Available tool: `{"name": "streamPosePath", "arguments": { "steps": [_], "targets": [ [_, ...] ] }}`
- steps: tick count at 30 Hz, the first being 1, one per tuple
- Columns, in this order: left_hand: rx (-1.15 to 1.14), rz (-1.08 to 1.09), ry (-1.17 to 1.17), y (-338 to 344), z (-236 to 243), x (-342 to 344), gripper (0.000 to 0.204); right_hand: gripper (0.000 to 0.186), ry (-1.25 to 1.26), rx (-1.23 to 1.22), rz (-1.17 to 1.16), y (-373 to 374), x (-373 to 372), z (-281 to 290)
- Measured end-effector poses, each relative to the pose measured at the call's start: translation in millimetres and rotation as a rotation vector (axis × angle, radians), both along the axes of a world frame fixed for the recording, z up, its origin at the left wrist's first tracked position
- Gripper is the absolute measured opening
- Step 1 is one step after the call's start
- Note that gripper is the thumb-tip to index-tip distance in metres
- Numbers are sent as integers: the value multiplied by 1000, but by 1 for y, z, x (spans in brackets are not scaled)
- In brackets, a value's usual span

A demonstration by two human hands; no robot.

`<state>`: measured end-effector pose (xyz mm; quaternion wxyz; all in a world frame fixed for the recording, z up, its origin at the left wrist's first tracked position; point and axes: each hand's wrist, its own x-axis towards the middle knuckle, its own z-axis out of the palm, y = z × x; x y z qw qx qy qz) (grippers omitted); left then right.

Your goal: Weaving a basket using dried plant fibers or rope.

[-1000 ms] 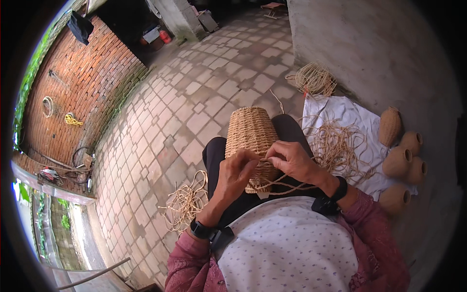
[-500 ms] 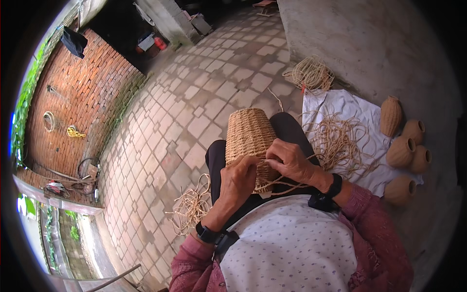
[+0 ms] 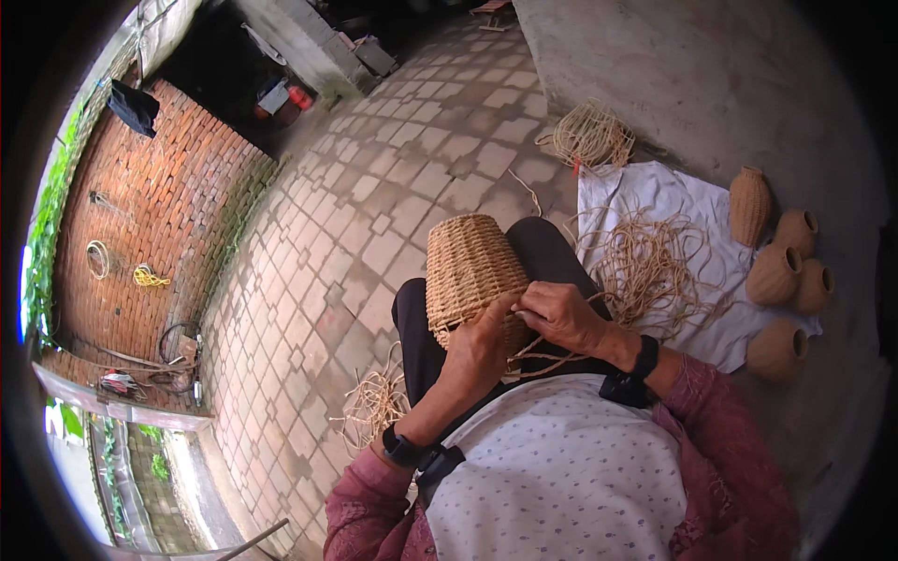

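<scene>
A tan woven basket [image 3: 472, 266] rests across my lap, its narrower end pointing away from me. My left hand [image 3: 477, 351] grips the basket's near part, with its fingertips reaching toward the right hand. Pinched closed at the basket's near right side, my right hand [image 3: 569, 316] holds a strand of cord; the pinch itself is partly hidden. Loose lengths of twisted cord [image 3: 552, 355] trail from the work under my right wrist. Behind the hands, the near rim of the basket is mostly covered.
To the right, a tangle of cord [image 3: 645, 266] lies on a white cloth [image 3: 697, 196]. Several small woven vases [image 3: 774, 274] stand or lie beside it. A coiled bundle [image 3: 591, 137] sits by the wall; another cord pile [image 3: 374, 407] is left of my leg on paving.
The basket has turned and tilted slightly to the left in my lap. My left hand has shifted a little right and down, its fingers closer to the right hand.
</scene>
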<state>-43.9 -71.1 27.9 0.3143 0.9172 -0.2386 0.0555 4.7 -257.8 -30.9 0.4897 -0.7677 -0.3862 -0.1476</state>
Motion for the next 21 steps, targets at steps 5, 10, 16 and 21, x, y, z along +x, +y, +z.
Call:
{"name": "streamPosePath", "arguments": {
  "steps": [5, 10, 16, 21],
  "targets": [
    [-412, 86, 541, 3, 18, -2, 55, 12, -112, -20, 7, 7, 0, -1],
    [-707, 224, 648, 21, 15, -7, 49, 6, -300, -290, -123, 25, -7, 30],
    [-691, 251, 678, 27, 26, -9, 40, 10, -255, -429, -153, 39, -7, 46],
    [-290, 361, 31, 69, 10, 16, 26, 13, -129, -360, -291, 9, -1, 30]
  ]
}}
